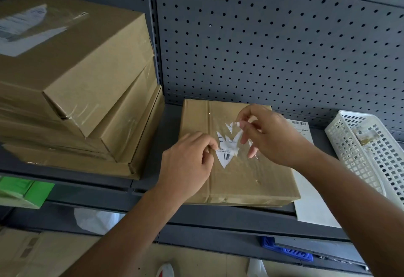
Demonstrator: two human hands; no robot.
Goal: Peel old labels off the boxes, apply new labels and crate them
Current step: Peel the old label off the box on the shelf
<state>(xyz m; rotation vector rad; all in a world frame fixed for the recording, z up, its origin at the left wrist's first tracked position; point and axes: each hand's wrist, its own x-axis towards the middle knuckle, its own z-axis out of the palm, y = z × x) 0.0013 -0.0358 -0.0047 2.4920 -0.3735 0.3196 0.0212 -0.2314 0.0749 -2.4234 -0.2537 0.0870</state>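
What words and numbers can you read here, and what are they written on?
Nothing here can be read for certain.
Old label, torn, on the flat box: a barcode and tiny print, too small to read.
White sheet under that box: a barcode and lines of print, too small to read.
Label on the top stacked box: blurred under tape.

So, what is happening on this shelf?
A person is peeling a torn white paper label off a flat brown cardboard box on the grey metal shelf. The right hand pinches a lifted strip; the left hand pinches the label's edge. Several scraps are not off yet. A stack of brown boxes waits on the left.
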